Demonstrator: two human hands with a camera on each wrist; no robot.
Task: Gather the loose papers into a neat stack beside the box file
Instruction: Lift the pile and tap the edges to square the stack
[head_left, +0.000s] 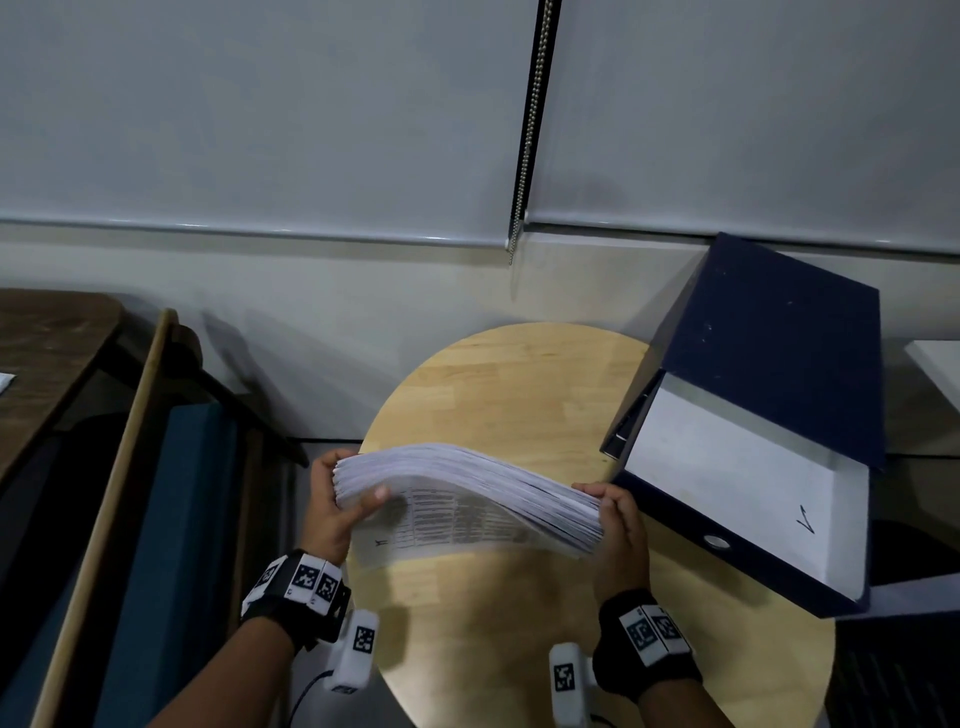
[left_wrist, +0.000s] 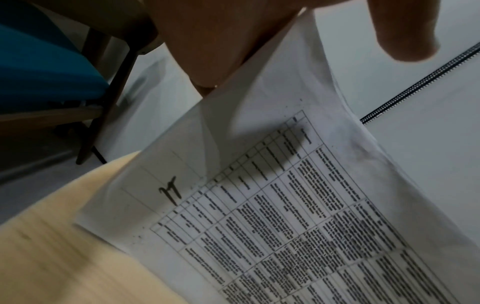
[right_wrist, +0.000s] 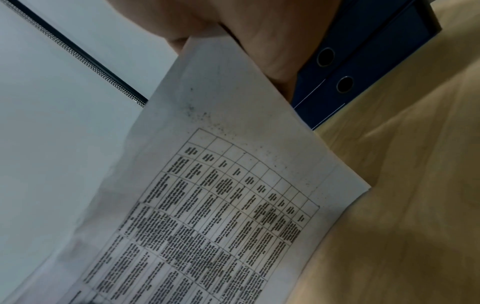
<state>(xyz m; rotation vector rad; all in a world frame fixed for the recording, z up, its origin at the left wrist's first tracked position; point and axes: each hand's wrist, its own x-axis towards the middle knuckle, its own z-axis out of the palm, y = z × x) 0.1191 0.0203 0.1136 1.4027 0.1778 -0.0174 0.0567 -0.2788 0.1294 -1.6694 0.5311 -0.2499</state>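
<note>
left hand (head_left: 332, 506): clamped on the near-left end of the paper stack (head_left: 467, 488), thumb on the printed face and the other fingers wrapped round the edge

right hand (head_left: 621, 535): gripping the opposite end of the same stack, fingers curled over the sheet edges, pretty much up against the box file (head_left: 753, 415)

papers: all in one thick wad between the two hands, held on edge and sagging in the middle; looks like the lower edge is on or just above the round wooden table (head_left: 493, 649), can't tell which. Sheet edges at the right-hand end look stepped, not flush

box file: navy, propped open just past the right hand, white sheet showing inside

done so far: I'd say the gathering part is basically finished, no stray sheets visible on the table

left to do: probably square the edges up, then lay the stack flat next to the file
</note>
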